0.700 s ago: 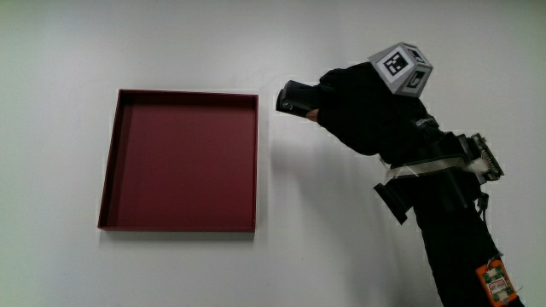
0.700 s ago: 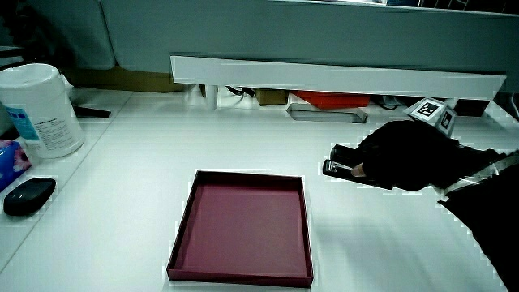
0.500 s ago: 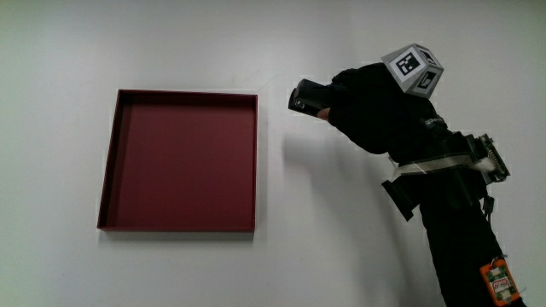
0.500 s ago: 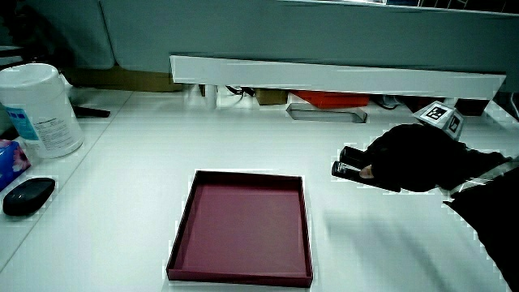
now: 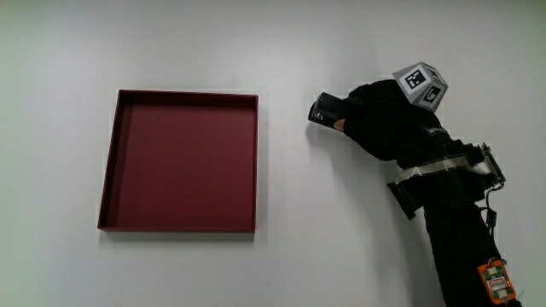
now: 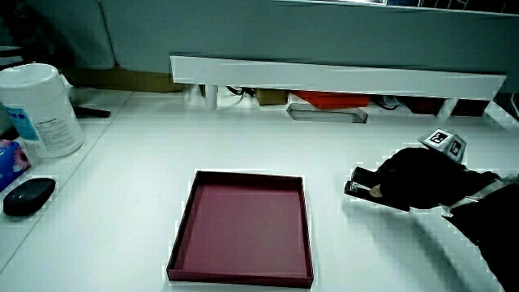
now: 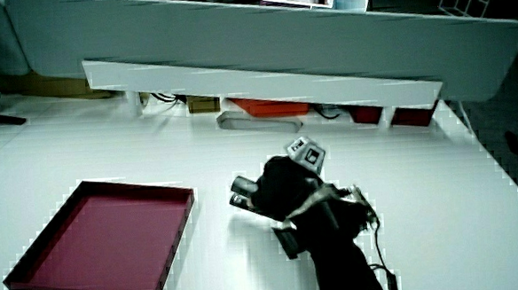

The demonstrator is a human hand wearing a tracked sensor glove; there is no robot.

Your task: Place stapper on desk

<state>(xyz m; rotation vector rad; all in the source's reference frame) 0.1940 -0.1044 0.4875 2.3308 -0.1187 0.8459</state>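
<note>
The black stapler (image 5: 327,112) shows only at one end; the rest lies inside the gloved hand (image 5: 380,122), which is shut on it. Hand and stapler sit low at the white table (image 5: 299,256), beside the dark red tray (image 5: 181,160) and apart from it. In both side views the stapler (image 6: 359,182) (image 7: 244,189) pokes out of the hand (image 6: 413,181) (image 7: 283,189) toward the tray (image 6: 243,231) (image 7: 104,242). The patterned cube (image 5: 421,83) rides on the hand's back. I cannot tell whether the stapler touches the table.
A white wipes canister (image 6: 42,109) and a black mouse (image 6: 28,195) stand at the table's edge in a side view. A low white shelf (image 6: 332,79) (image 7: 265,82) runs along the partition. The tray holds nothing.
The hand has carried the stapler away from the tray and lower toward the table. The tray has not moved.
</note>
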